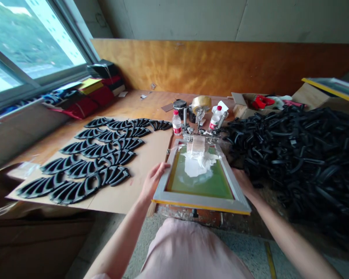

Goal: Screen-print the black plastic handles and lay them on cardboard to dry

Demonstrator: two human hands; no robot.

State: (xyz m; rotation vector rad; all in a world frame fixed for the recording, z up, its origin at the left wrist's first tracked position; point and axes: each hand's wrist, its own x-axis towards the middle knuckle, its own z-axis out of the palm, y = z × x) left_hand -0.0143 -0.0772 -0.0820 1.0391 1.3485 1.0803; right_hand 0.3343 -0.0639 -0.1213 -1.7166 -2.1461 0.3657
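A screen printing frame [202, 201] with a grey border and green mesh lies in front of me, hinged at its far end. White ink [196, 164] is spread over the upper part of the mesh, and a block-shaped squeegee [198, 145] stands in it. My left hand [154, 180] is closed at the frame's left edge, its fingertips against the border. At the opposite edge is my right hand [242, 180], its fingers hidden by the frame and blurred, so their grip cannot be made out.
Rows of black curved plastic parts [97, 147] lie on cardboard [151, 166] at left. A large heap of similar black parts [296, 147] fills the right side. Behind the frame are a metal clamp [202, 133], two red-capped bottles [177, 123], tape [201, 104] and an open box [241, 106].
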